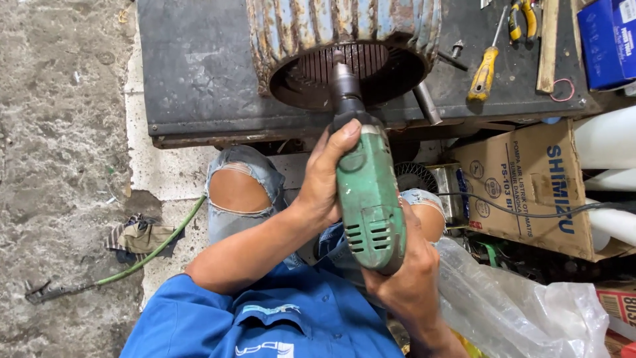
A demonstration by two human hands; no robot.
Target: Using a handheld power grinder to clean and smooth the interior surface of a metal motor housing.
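I hold a worn green power drill (368, 192) in both hands, its nose pointed away from me. My left hand (327, 174) wraps the front of the drill body. My right hand (409, 272) grips the rear handle from below. The dark chuck (346, 89) reaches into the open end of a rusty ribbed motor housing (344, 36) that lies on a dark metal bench (199, 73). Copper-coloured slots show inside the housing's round opening. What is at the chuck's tip is hidden inside it.
A yellow-handled screwdriver (485, 69), pliers (521, 16) and a wooden strip (548, 46) lie on the bench at right. A cardboard box (536, 185), clear plastic bag (523, 311), white pipes (606, 142) and a blue box (609, 40) crowd the right. A green hose (152, 255) crosses the concrete floor at left.
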